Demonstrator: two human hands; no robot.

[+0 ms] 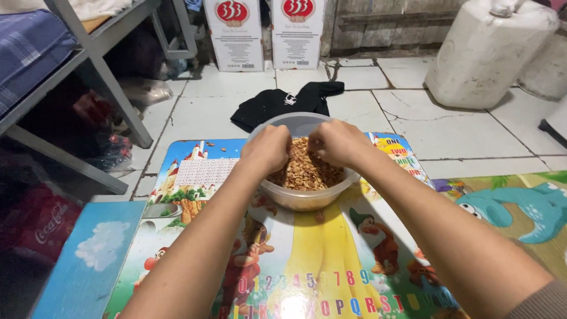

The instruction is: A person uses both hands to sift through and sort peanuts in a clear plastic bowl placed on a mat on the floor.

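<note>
A round translucent plastic bowl (295,199) full of small brown nuts (307,174) stands on a low table with a colourful cartoon top (331,254). Both my hands reach into the bowl from above. My left hand (267,147) is curled over the left side of the nuts with its fingers bent inward. Over the right side, my right hand (335,142) is curled the same way. The fingertips of both hands are hidden among the nuts, and I cannot see what they pinch.
A black cloth (277,103) lies on the tiled floor behind the table. Two white cartons (266,35) lean on the back wall. Large white jugs (487,50) stand at the far right. A grey metal bed frame (100,77) is at the left, a cartoon floor mat (508,207) at the right.
</note>
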